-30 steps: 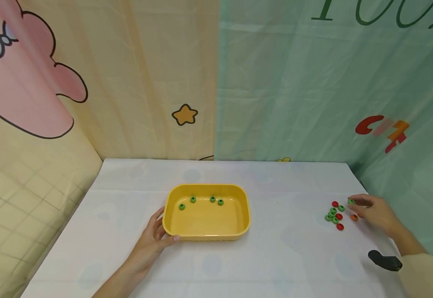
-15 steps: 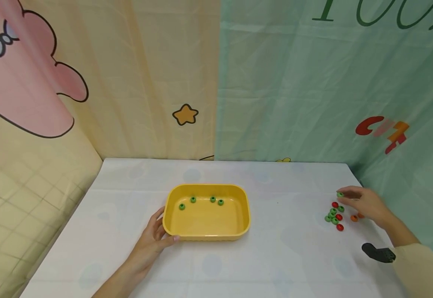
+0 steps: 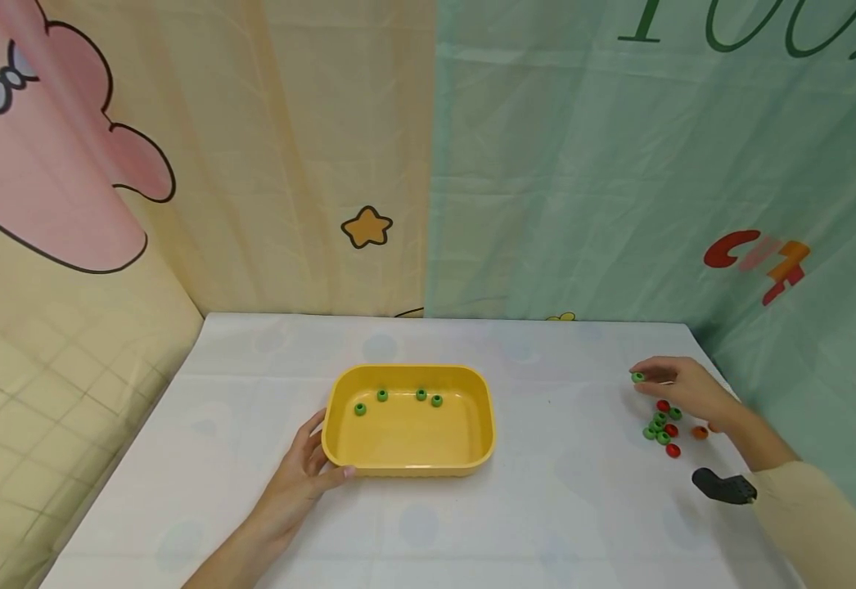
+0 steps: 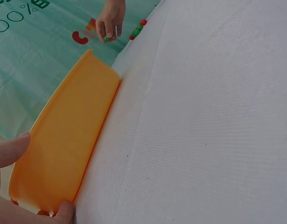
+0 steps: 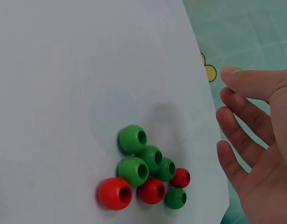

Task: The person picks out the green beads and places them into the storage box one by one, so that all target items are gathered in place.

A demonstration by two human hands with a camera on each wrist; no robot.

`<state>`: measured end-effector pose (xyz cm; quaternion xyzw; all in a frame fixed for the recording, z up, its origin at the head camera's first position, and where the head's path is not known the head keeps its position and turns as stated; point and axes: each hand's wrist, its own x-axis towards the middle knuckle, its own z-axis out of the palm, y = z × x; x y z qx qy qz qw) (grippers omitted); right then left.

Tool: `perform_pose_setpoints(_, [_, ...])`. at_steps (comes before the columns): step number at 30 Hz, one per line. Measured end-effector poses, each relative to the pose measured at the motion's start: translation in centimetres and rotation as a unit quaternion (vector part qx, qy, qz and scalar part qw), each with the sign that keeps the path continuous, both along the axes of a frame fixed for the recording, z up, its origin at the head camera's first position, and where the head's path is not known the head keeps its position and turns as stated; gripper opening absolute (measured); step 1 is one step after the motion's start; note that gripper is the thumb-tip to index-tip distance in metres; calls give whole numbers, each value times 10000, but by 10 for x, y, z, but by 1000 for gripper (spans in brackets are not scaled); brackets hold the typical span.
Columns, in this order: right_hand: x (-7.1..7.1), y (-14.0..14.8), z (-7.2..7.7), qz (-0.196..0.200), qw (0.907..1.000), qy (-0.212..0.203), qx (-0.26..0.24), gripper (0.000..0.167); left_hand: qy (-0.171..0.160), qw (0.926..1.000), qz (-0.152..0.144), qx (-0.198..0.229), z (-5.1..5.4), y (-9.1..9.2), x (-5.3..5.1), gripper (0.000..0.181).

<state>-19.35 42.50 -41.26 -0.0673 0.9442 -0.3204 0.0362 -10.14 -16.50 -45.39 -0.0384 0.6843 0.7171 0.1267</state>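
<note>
At right, the right grip point(image 3: 693, 393) pinches a green bead point(image 3: 637, 378), probably light, rigid and slippery; grasp opposite sides. Left grip point(image 3: 299, 474) clasps the yellow tray point(image 3: 409, 471).

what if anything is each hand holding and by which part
The left hand holds the yellow tray by its near left corner; the right hand pinches a green bead, exact spot too small to tell.

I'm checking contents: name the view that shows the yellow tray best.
The head view: it shows the yellow tray from above, with four green beads inside. The left wrist view shows only its outer side, held by the left hand; the right wrist view misses it.
</note>
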Motion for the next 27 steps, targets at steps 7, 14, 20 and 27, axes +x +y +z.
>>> perform_pose_setpoints(7, [-10,-19,3,226,9997,-45,30,38,-16,10000,13,-40,0,0,0,100])
perform_pose_setpoints(14, [-17,-38,9,498,9987,140,8,33,-25,10000,1,-16,0,0,0,99])
perform_pose_setpoints(20, [-25,-52,8,736,9970,59,-242,32,-26,10000,-17,-23,0,-1,0,99])
perform_pose_setpoints(27, [-31,-70,9,904,9946,-147,-491,34,-23,10000,-17,-4,0,0,0,99])
